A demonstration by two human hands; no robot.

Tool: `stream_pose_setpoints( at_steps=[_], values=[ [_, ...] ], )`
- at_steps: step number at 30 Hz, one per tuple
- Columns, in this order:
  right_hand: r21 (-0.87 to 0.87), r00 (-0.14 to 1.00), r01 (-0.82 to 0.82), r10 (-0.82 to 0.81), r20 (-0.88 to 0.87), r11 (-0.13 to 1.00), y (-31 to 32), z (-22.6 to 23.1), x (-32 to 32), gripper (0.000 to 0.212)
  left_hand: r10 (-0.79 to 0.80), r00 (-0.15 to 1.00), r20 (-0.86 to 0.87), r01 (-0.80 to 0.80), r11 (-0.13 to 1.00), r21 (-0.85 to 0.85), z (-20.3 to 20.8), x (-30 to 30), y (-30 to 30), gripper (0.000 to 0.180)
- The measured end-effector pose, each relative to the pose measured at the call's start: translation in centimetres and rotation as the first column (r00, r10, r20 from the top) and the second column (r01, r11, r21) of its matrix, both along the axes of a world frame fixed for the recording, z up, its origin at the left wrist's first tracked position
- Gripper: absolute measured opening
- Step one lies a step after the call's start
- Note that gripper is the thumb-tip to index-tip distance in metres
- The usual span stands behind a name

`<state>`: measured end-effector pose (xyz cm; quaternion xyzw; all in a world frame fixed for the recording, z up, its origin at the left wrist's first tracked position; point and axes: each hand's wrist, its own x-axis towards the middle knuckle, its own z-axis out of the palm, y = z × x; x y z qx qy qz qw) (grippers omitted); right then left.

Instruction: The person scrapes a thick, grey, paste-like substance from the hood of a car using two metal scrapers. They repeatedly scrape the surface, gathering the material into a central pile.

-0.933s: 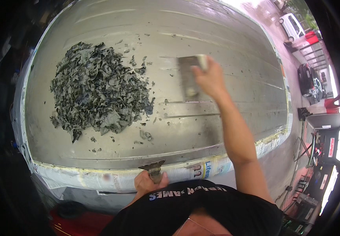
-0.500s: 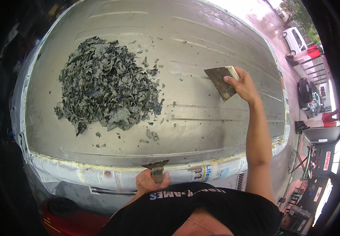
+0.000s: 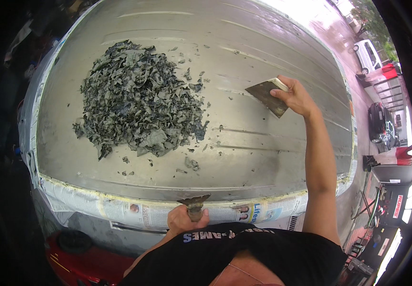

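Held at the right over a bare metal vehicle roof [image 3: 249, 157], a wide flat scraper [image 3: 266, 97] is in my right hand [image 3: 295, 97], its thumb across the blade and its fingers along the pale back edge. My left hand [image 3: 182, 219], close to my body at the near edge, is closed round the handle of a putty knife [image 3: 195, 201] whose blade points away from me. A large heap of grey-green paint flakes [image 3: 136, 97] lies on the roof's left half. Smaller flakes [image 3: 191, 164] are scattered to the right of it and in front.
Newspaper [image 3: 215, 213] and tape line the roof's near edge. Below left stands a red car [image 3: 82, 262]. Beyond the right side are a white van [image 3: 367, 55], a dark car [image 3: 381, 123] and shelves with tools [image 3: 358, 260].
The view has shifted slightly, so the roof and heap sit farther right. My right hand's scraper has tilted a little and moved slightly left over the roof. Both tools stay in hand.
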<state>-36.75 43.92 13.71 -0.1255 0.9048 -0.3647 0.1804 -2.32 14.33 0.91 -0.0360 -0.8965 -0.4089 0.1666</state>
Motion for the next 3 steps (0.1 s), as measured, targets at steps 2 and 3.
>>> stream_pose_setpoints(
  at_steps=[2, 3],
  values=[
    [0.018, 1.000, 0.000, -0.001, 0.026, 1.000, 0.18, -0.05, -0.12, 0.015, 0.015, 1.000, 0.005, -0.015, 1.000, -0.021, -0.06, 0.14, 0.06, 0.044],
    [0.045, 0.999, -0.003, 0.002, 0.033, 0.999, 0.15, -0.07, -0.17, 0.015, 0.021, 1.000, 0.009, -0.021, 0.999, -0.031, -0.09, 0.26, 0.10, 0.044]
  ],
)
